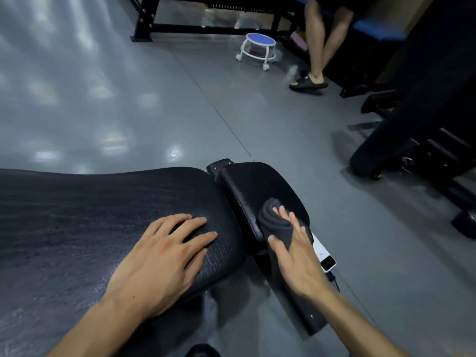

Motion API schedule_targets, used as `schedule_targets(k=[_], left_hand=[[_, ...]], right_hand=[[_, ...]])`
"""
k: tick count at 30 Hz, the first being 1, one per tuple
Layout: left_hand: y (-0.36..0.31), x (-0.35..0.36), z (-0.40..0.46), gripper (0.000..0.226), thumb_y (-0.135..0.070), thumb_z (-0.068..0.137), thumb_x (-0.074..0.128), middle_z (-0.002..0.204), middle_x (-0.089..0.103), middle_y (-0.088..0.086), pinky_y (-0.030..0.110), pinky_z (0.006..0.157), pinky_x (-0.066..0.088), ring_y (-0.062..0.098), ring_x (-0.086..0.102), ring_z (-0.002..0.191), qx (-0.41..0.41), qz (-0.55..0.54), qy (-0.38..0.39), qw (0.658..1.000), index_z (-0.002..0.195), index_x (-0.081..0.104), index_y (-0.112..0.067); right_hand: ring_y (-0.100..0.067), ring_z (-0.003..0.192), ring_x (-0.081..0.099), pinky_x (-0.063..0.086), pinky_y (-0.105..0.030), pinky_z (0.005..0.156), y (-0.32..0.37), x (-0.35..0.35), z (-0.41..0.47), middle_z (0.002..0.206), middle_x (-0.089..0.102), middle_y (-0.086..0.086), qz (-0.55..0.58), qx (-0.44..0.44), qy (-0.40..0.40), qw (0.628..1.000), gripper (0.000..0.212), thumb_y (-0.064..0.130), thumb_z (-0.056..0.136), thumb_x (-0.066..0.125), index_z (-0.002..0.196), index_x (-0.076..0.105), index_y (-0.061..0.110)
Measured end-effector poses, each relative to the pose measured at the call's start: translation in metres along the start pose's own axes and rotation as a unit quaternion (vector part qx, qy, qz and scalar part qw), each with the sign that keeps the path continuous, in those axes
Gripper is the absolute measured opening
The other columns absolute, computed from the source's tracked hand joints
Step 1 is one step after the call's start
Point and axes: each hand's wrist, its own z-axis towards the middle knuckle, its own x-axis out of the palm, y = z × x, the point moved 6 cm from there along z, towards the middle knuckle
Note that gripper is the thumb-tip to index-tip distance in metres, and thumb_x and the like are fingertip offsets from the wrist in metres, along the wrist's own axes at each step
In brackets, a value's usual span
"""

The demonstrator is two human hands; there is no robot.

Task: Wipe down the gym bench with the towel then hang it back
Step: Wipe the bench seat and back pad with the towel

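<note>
While the left hand (164, 256) lies flat with spread, straight fingers on the big black pad (90, 215) of the bench, holding nothing, the right hand (296, 253) presses a bunched dark towel (274, 222) onto the smaller seat pad (257, 186) just beside it, fingers fairly straight over the cloth and the thumb tucked against its near edge. Beyond the seat pad, across the grey floor (128, 99), stand a small blue-topped stool (257, 47) on castors and a person's bare legs (319, 42) in black slides, and a white device (325, 257) lies just past the right hand.
</note>
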Motion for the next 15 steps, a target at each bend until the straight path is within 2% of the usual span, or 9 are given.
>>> schedule_targets(k=[2,4,6,7,9,11,13,15], left_hand=[[0.002,0.001,0.001,0.042,-0.048,0.100,0.039,0.144,0.056,-0.013,0.037,0.111,0.035,0.019,0.048,0.133,0.000,-0.004,-0.002,1.000,0.135,0.061,-0.040],[0.001,0.001,0.002,0.043,-0.048,0.100,0.038,0.144,0.056,-0.013,0.037,0.111,0.034,0.019,0.049,0.133,0.004,-0.002,-0.003,1.000,0.135,0.061,-0.040],[0.001,0.001,0.002,0.043,-0.048,0.100,0.038,0.143,0.056,-0.012,0.038,0.111,0.034,0.019,0.049,0.133,0.002,0.003,-0.004,1.000,0.135,0.061,-0.040],[0.001,0.000,0.002,0.042,-0.047,0.100,0.039,0.143,0.057,-0.012,0.039,0.111,0.035,0.020,0.049,0.133,0.003,0.003,-0.006,1.000,0.135,0.061,-0.040],[0.000,0.000,0.002,0.042,-0.047,0.099,0.040,0.143,0.058,-0.010,0.040,0.110,0.036,0.021,0.050,0.132,0.007,0.003,-0.005,1.000,0.134,0.062,-0.039],[-0.001,-0.001,0.002,0.041,-0.046,0.099,0.042,0.142,0.058,-0.009,0.041,0.109,0.036,0.022,0.051,0.131,0.007,0.002,-0.013,1.000,0.134,0.062,-0.038],[-0.001,0.001,0.002,0.041,-0.045,0.099,0.043,0.142,0.058,-0.008,0.041,0.109,0.037,0.023,0.051,0.131,0.014,0.009,-0.019,1.000,0.134,0.062,-0.037],[-0.002,0.001,0.003,0.040,-0.045,0.099,0.044,0.142,0.058,-0.008,0.042,0.108,0.037,0.023,0.051,0.130,0.015,0.010,-0.021,1.000,0.134,0.061,-0.038]], right_hand=[[-0.002,0.156,0.007,-0.003,-0.026,0.126,-0.013,-0.010,0.035,0.165,0.016,0.025,-0.004,0.023,-0.024,0.999,0.055,0.047,0.098,0.032,0.152,0.029,0.049],[-0.020,0.152,0.026,0.010,-0.038,0.126,-0.031,-0.026,0.077,0.164,0.036,0.004,-0.006,0.122,-0.049,0.991,0.050,0.037,0.103,0.034,0.152,0.044,0.028],[-0.030,0.146,0.035,0.019,-0.043,0.123,-0.040,-0.035,0.108,0.157,0.044,-0.008,0.014,0.225,-0.065,0.972,0.054,0.041,0.104,0.031,0.151,0.044,0.018],[-0.030,0.149,0.033,0.017,-0.044,0.124,-0.037,-0.032,0.115,0.160,0.040,-0.009,0.005,0.242,-0.060,0.968,0.058,0.044,0.103,0.029,0.153,0.040,0.017],[-0.018,0.158,0.014,0.004,-0.040,0.128,-0.013,-0.013,0.110,0.170,0.022,0.000,-0.044,0.181,-0.044,0.981,0.065,0.048,0.102,0.029,0.161,0.027,0.021],[-0.002,0.157,0.000,-0.008,-0.030,0.126,0.018,0.010,0.079,0.170,0.011,0.018,-0.061,0.032,-0.038,0.997,0.070,0.053,0.097,0.030,0.163,0.020,0.031],[0.007,0.154,-0.003,-0.010,-0.025,0.125,0.032,0.022,0.054,0.166,0.008,0.029,-0.055,-0.055,0.005,0.997,0.070,0.055,0.093,0.031,0.161,0.022,0.041],[0.005,0.155,-0.001,-0.004,-0.030,0.127,0.036,0.018,0.070,0.167,0.011,0.027,-0.067,-0.082,0.035,0.994,0.068,0.054,0.093,0.031,0.160,0.024,0.042]])
